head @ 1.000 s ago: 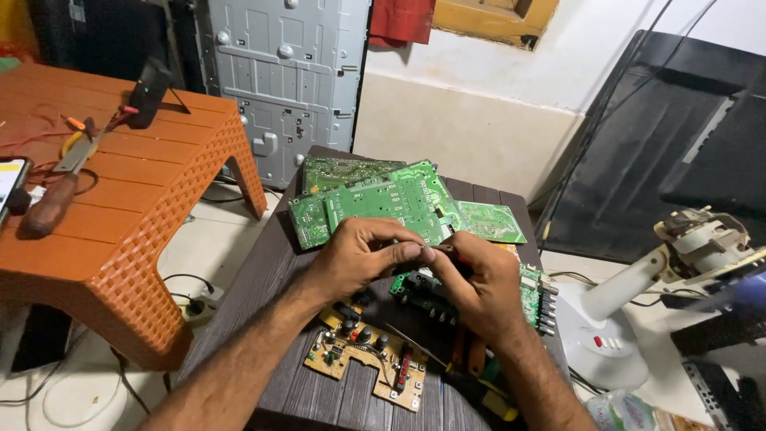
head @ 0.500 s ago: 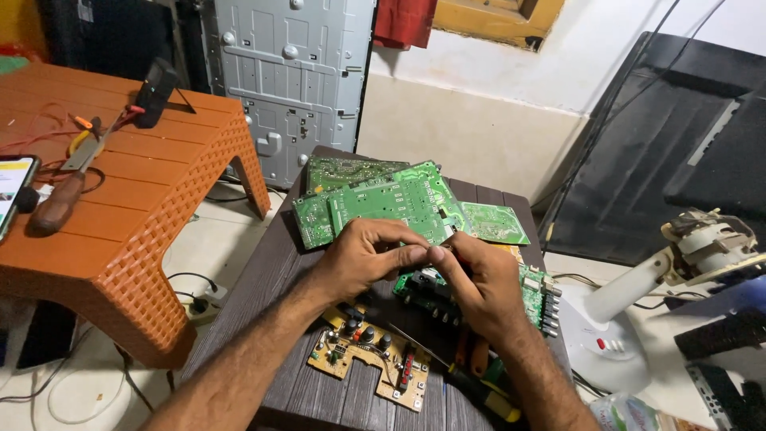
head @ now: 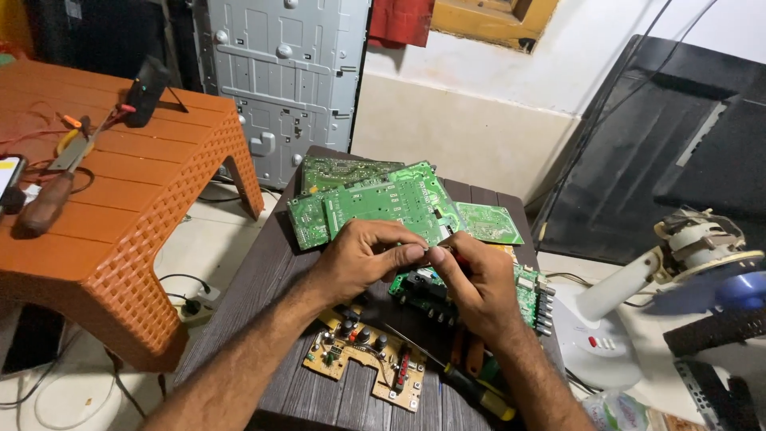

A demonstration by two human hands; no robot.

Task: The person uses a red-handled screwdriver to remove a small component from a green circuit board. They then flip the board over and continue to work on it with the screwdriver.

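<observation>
Fingertips of both my hands meet above the dark wooden table (head: 263,279), and between them I pinch a small part, too tiny to tell what it is. My left hand (head: 363,259) closes on it from one side, my right hand (head: 471,291) from the other, just over the green circuit board (head: 523,291) with connectors. Behind this board lies a pile of larger green boards (head: 383,199); in front of it, a tan board (head: 367,359) with capacitors and a screwdriver (head: 471,391). Left of the table stands an orange plastic stool (head: 120,215). I judge the work is in the middle: the part is held, not yet set anywhere.
</observation>
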